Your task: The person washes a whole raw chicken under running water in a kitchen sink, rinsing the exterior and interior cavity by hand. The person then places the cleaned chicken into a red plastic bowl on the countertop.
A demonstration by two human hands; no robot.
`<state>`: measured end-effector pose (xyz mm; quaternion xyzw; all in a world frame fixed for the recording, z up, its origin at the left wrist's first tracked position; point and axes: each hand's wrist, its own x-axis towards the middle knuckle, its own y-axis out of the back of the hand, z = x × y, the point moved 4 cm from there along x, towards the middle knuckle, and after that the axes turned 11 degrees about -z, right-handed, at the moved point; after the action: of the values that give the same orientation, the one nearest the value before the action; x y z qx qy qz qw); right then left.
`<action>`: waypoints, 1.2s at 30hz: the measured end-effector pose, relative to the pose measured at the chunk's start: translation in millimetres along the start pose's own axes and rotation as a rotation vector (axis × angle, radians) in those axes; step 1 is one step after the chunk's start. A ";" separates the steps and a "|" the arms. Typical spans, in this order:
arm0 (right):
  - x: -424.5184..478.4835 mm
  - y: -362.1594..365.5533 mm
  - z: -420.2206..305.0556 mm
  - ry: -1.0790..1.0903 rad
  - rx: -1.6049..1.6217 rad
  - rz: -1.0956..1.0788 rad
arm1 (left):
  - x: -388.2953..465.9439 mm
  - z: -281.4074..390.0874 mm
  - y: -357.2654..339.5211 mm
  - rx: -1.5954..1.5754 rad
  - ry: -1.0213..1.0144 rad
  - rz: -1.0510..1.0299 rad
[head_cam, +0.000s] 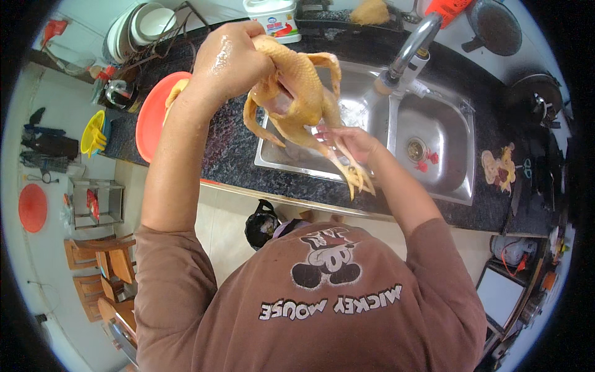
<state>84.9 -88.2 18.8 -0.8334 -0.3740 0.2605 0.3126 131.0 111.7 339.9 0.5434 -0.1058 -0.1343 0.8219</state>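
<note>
A whole plucked chicken (302, 93) with yellow skin hangs above the left basin (360, 111) of a steel sink. My left hand (234, 60) is closed around its upper end. A cut in the body shows the pale inside. Both wings hang out to the sides, and the feet (358, 179) dangle over the sink's front edge. Beside the legs is my right hand (355, 142), its fingers partly hidden behind them; whether it grips a leg is unclear. A red plastic basin (151, 123) stands left of the sink, partly behind my left forearm, with more yellow poultry inside.
A chrome faucet (411, 46) arches over the sink. In the right basin (446, 125), red bits lie by the drain. Poultry scraps (499, 167) and scissors (526, 168) rest on the right counter. A dish rack (160, 49) stands at back left; a black bin (260, 228) sits below.
</note>
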 end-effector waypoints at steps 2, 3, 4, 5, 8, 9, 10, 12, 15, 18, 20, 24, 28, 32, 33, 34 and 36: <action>8.1 9.4 -0.5 0.108 0.233 -0.040 | -3.6 -4.8 8.3 -0.015 -0.019 0.062; 13.4 16.4 0.3 0.162 0.355 -0.054 | -4.9 -5.2 10.7 -0.024 -0.030 0.088; 25.7 29.6 2.2 0.213 0.515 0.013 | -10.8 3.3 16.6 -0.033 0.007 0.047; 34.8 46.5 3.0 0.282 0.569 0.163 | -16.3 5.0 18.4 -0.121 -0.038 0.099; 50.6 81.7 5.0 0.506 0.738 0.485 | -21.6 -0.2 16.1 -0.146 0.030 0.019; 53.5 98.4 7.7 0.597 0.810 0.490 | -23.2 -3.2 15.4 -0.128 0.046 0.027; 54.6 110.0 10.8 0.684 0.880 0.495 | -26.8 -7.8 14.0 -0.111 0.066 0.036; 55.2 129.9 14.9 0.725 0.927 0.529 | -34.0 -4.5 12.6 -0.125 0.118 0.068; 66.5 133.0 35.9 0.508 0.748 0.487 | -33.0 -15.7 6.1 -0.197 0.071 0.108; 86.3 30.9 28.5 -0.011 0.129 0.232 | -40.3 -19.8 -4.6 -0.289 0.070 0.121; 89.3 -34.1 -2.2 0.053 0.160 -0.009 | -40.2 -12.7 -8.3 -0.359 0.064 0.115; 81.5 -73.8 -43.0 0.269 0.518 -0.099 | -37.5 -8.8 -12.1 -0.480 0.056 0.106; 75.2 -60.4 -44.2 0.338 0.604 0.037 | -37.7 -5.6 -18.9 -0.591 0.065 0.058; 64.0 6.9 -25.1 0.373 0.591 0.189 | -32.8 -8.6 -44.0 -0.591 0.116 0.008; 59.8 27.2 -17.7 0.350 0.549 0.209 | -31.7 -13.5 -55.8 -0.592 0.115 -0.008; 58.2 44.4 -9.7 0.315 0.507 0.219 | -33.6 -22.2 -67.0 -0.590 0.127 -0.013; 39.6 56.5 -7.2 0.278 0.548 0.246 | -30.6 -31.7 -89.7 -0.547 0.162 -0.035</action>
<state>138.8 -89.1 -24.8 -0.7848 -0.1401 0.2708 0.5395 102.9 115.9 244.1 0.3124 0.0096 -0.1282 0.9412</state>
